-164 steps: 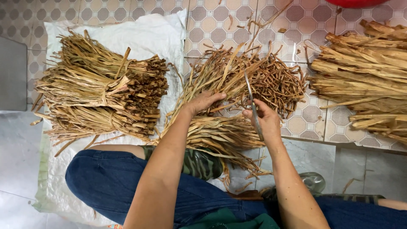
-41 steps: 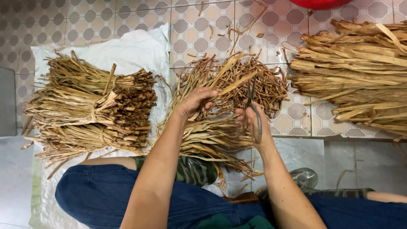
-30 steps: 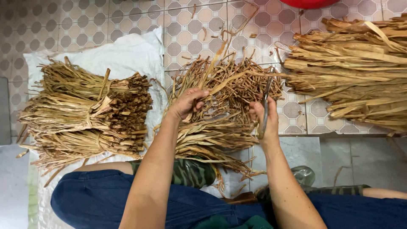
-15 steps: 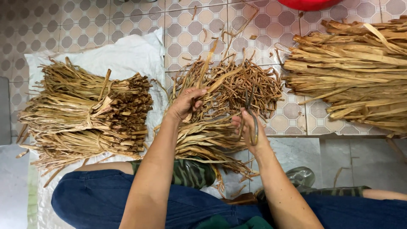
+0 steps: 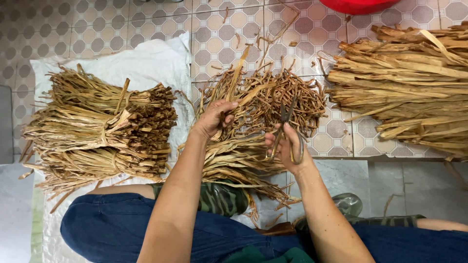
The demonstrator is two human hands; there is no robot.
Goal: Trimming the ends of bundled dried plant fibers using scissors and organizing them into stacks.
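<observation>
My left hand [image 5: 213,118] grips a bundle of dried tan strips [image 5: 234,156] that lies over my lap and the floor, its dark ends fanning out over a loose pile of brown trimmings [image 5: 282,97]. My right hand [image 5: 285,148] holds a pair of scissors [image 5: 287,129] with the blades pointing up and slightly apart, just right of the bundle's ends.
Tied bundles of dried strips [image 5: 97,131] are stacked on a white sack [image 5: 146,63] at the left. A large loose heap of pale strips [image 5: 409,92] lies at the right. A red basin [image 5: 358,5] sits at the top edge. The floor is tiled.
My right hand has shifted with the scissors, swinging out to the right and back toward the bundle's ends. My left hand keeps its grip on the bundle.
</observation>
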